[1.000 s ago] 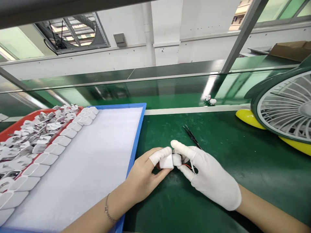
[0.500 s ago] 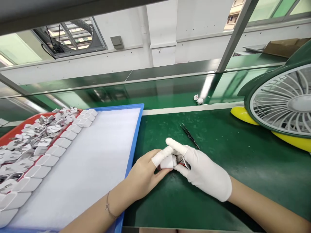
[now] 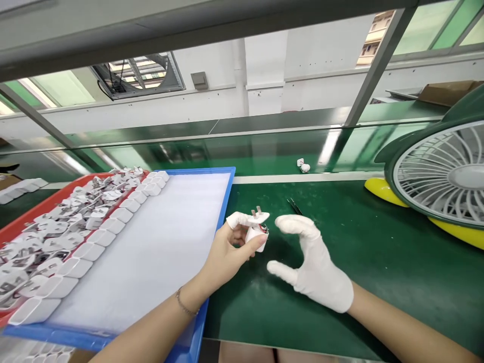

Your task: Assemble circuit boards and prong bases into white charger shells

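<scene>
My left hand (image 3: 230,249), bare but for a white finger cot, pinches a small white plug adapter (image 3: 256,231) with metal prongs pointing up and a bit of red wire at its side. My right hand (image 3: 315,269), in a white glove, hovers just right of the adapter with thumb and fingers curved apart, holding nothing. Both hands are above the green mat (image 3: 340,302), beside the right edge of the blue tray (image 3: 223,212). Black tweezers (image 3: 294,205) lie on the mat behind my right hand.
The blue tray holds a white foam sheet with a row of white adapter shells (image 3: 113,217) along its left side. A red tray (image 3: 49,206) piled with plug parts sits left of it. A green and yellow fan (image 3: 434,181) stands at right. A small white part (image 3: 303,166) lies on the conveyor.
My right hand has let go of the adapter and opened, drawing back to the right. My left hand has lifted the adapter and turned its prongs upward.
</scene>
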{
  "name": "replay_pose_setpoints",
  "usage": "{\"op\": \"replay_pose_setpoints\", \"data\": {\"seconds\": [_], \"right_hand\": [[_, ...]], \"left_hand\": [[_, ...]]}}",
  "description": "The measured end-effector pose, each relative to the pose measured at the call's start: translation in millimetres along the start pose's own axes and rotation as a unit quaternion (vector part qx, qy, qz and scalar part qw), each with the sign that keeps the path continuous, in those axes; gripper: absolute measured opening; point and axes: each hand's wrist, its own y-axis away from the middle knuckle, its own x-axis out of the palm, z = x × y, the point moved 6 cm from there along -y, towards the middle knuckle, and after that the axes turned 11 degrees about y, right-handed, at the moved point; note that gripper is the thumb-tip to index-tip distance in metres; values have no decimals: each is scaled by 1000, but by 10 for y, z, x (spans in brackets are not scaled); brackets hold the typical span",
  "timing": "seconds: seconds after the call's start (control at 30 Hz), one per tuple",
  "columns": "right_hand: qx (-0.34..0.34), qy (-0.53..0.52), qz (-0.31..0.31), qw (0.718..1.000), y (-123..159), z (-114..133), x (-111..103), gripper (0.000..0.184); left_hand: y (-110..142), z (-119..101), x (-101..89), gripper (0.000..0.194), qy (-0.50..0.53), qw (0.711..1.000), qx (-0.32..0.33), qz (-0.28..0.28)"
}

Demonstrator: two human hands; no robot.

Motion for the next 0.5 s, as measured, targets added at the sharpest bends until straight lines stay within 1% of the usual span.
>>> {"op": "replay_pose_setpoints", "data": {"seconds": [0.07, 0.13, 0.2, 0.33, 0.4, 0.5], "right_hand": [[-29, 1, -15, 999, 21, 73, 49, 60], [-11, -15, -4, 1000, 33, 65, 97, 55], [39, -55, 17, 998, 49, -9, 120, 53], [117, -148, 70, 980, 85, -108, 130, 60], [157, -184, 107, 964, 94, -122, 154, 55], [224, -237, 123, 937, 85, -154, 188, 47]], "left_hand": [[-1, 80, 52, 23, 64, 997, -52, 10], [-2, 133, 120, 24, 105, 990, -88, 33], [-3, 163, 176, 25, 129, 983, -116, 58], [6, 184, 224, 26, 147, 971, -164, 93], [15, 189, 241, 27, 150, 966, -182, 108], [28, 239, 259, 28, 161, 955, -224, 106]]}}
